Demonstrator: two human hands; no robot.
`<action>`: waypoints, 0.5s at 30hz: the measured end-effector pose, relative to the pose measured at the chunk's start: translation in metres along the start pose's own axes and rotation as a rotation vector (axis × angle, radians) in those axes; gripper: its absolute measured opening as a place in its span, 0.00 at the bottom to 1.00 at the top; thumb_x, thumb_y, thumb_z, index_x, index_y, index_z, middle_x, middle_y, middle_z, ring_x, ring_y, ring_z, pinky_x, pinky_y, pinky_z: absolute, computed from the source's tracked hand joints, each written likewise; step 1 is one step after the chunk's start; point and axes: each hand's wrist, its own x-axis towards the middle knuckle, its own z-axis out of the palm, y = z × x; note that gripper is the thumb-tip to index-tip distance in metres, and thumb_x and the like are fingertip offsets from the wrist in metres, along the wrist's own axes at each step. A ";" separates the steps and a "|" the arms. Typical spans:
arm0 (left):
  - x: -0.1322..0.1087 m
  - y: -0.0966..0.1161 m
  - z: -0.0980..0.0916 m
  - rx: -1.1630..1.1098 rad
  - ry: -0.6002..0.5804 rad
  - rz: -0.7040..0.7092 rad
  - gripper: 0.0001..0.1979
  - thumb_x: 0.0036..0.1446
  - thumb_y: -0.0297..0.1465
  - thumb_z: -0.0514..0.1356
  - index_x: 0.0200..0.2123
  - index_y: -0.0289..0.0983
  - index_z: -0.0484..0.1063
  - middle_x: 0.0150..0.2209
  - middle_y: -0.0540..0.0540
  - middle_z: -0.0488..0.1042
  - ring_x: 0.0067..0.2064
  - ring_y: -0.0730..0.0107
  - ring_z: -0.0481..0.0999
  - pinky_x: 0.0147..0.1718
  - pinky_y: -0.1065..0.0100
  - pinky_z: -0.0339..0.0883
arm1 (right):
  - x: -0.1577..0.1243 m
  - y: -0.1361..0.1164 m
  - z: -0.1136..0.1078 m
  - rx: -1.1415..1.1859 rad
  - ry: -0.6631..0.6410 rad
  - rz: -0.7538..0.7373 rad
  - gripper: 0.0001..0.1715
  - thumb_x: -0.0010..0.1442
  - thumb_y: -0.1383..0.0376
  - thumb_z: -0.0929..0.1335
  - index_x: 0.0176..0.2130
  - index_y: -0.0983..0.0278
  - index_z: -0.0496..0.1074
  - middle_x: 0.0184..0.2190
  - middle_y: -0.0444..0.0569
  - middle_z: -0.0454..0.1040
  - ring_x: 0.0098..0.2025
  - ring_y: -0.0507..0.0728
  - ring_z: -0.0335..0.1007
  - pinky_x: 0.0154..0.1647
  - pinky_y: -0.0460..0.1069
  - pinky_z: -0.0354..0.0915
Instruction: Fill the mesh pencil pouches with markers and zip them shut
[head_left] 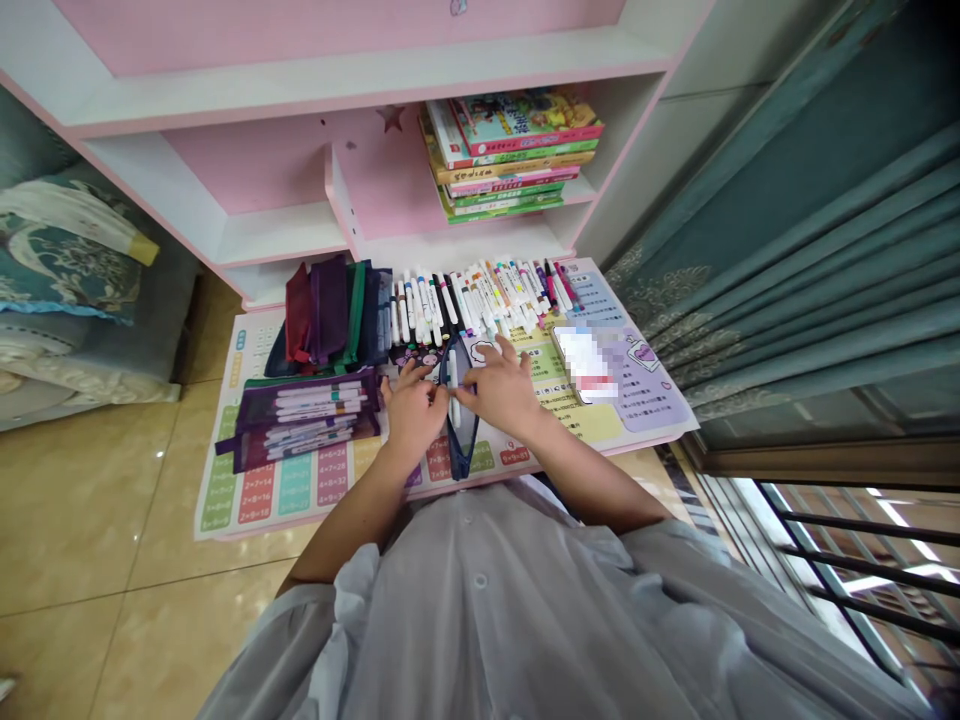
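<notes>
Pouch (460, 464), dark blue, at the table's near edge, gaping, white marker (456, 412) within its outline. Left hand (415, 408) and right hand (504, 388) at either side, thumbs drawn in toward the marker, other fingers mostly fanned. Whether either pinches cloth or marker: cannot tell.

Risks, my judgement: soft sides could fold inward if a thumb lets go, catching the marker crosswise; a tug toward the body could bring the pouch over the table edge (645, 446). Left wrist, swung outward, might nudge the filled purple pouch (247, 428). A long reach could scatter the loose marker row (487, 300).

Hard to make out: pouch bottom, marker tips, fingertip contact behind the thumbs. White slab (577, 355) at right blurred out; shirt (450, 600) cut off below.
</notes>
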 end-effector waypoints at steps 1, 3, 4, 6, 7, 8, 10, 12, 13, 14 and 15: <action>0.000 0.001 0.000 -0.003 0.000 -0.002 0.13 0.58 0.30 0.59 0.21 0.40 0.73 0.56 0.47 0.79 0.68 0.51 0.66 0.69 0.35 0.46 | 0.006 0.002 -0.001 0.025 0.062 0.015 0.19 0.65 0.51 0.67 0.39 0.60 0.84 0.68 0.56 0.65 0.74 0.75 0.44 0.68 0.75 0.49; 0.000 0.002 -0.001 -0.006 -0.001 -0.007 0.13 0.58 0.29 0.58 0.21 0.40 0.72 0.56 0.48 0.79 0.68 0.51 0.66 0.69 0.35 0.45 | 0.025 0.007 -0.003 0.071 0.192 0.053 0.17 0.65 0.54 0.68 0.39 0.61 0.83 0.67 0.56 0.65 0.74 0.74 0.45 0.68 0.73 0.51; 0.000 0.002 -0.001 -0.004 -0.003 -0.009 0.13 0.58 0.29 0.58 0.21 0.40 0.72 0.56 0.48 0.79 0.68 0.51 0.66 0.69 0.35 0.45 | 0.036 0.009 -0.004 0.085 0.249 0.072 0.16 0.64 0.56 0.68 0.40 0.62 0.83 0.67 0.56 0.65 0.74 0.74 0.45 0.68 0.72 0.52; 0.000 0.003 -0.002 0.005 -0.008 -0.017 0.14 0.59 0.29 0.58 0.21 0.40 0.73 0.56 0.48 0.79 0.68 0.51 0.66 0.70 0.35 0.45 | 0.063 0.014 -0.003 0.098 0.328 0.110 0.15 0.64 0.59 0.68 0.39 0.63 0.83 0.67 0.57 0.65 0.74 0.74 0.45 0.68 0.72 0.53; 0.000 0.003 -0.001 0.011 -0.012 -0.019 0.13 0.59 0.29 0.58 0.21 0.40 0.73 0.56 0.48 0.79 0.68 0.52 0.66 0.70 0.35 0.45 | 0.077 0.016 -0.002 0.098 0.336 0.119 0.14 0.63 0.60 0.68 0.39 0.64 0.82 0.67 0.57 0.64 0.74 0.75 0.44 0.67 0.71 0.53; 0.000 0.002 -0.001 0.017 -0.015 -0.018 0.13 0.59 0.30 0.58 0.22 0.40 0.73 0.56 0.48 0.79 0.68 0.52 0.66 0.70 0.35 0.45 | 0.090 0.017 -0.001 0.092 0.329 0.127 0.14 0.62 0.60 0.68 0.39 0.64 0.82 0.67 0.58 0.64 0.74 0.75 0.43 0.67 0.71 0.52; 0.000 0.002 -0.001 0.026 -0.016 -0.011 0.13 0.59 0.30 0.58 0.22 0.40 0.74 0.56 0.48 0.79 0.68 0.52 0.66 0.69 0.35 0.45 | 0.113 0.018 0.003 0.075 0.274 0.139 0.15 0.61 0.61 0.68 0.41 0.66 0.81 0.67 0.59 0.63 0.74 0.76 0.43 0.68 0.72 0.51; 0.000 0.001 -0.001 0.026 -0.014 0.000 0.13 0.59 0.30 0.58 0.22 0.40 0.74 0.56 0.47 0.79 0.68 0.53 0.66 0.69 0.35 0.46 | 0.130 0.018 0.007 0.048 0.217 0.150 0.18 0.60 0.60 0.68 0.45 0.67 0.81 0.68 0.61 0.62 0.74 0.76 0.41 0.69 0.73 0.49; 0.000 0.001 0.000 0.023 -0.012 0.001 0.13 0.59 0.30 0.58 0.22 0.40 0.74 0.56 0.47 0.79 0.68 0.53 0.66 0.69 0.35 0.46 | 0.136 0.017 0.010 0.029 0.197 0.154 0.20 0.60 0.59 0.68 0.47 0.68 0.80 0.69 0.61 0.60 0.75 0.76 0.40 0.69 0.73 0.48; 0.000 0.001 0.000 0.020 -0.012 -0.001 0.13 0.59 0.30 0.59 0.22 0.40 0.73 0.56 0.47 0.79 0.68 0.53 0.66 0.69 0.35 0.46 | 0.141 0.017 0.012 0.009 0.182 0.160 0.22 0.60 0.59 0.68 0.49 0.69 0.79 0.69 0.62 0.59 0.75 0.77 0.39 0.69 0.74 0.47; 0.000 0.001 0.000 0.016 -0.012 -0.003 0.13 0.59 0.30 0.59 0.21 0.40 0.73 0.56 0.47 0.79 0.68 0.53 0.66 0.69 0.35 0.46 | 0.144 0.016 0.013 -0.011 0.169 0.167 0.24 0.60 0.59 0.68 0.51 0.70 0.78 0.70 0.63 0.58 0.75 0.77 0.38 0.69 0.74 0.47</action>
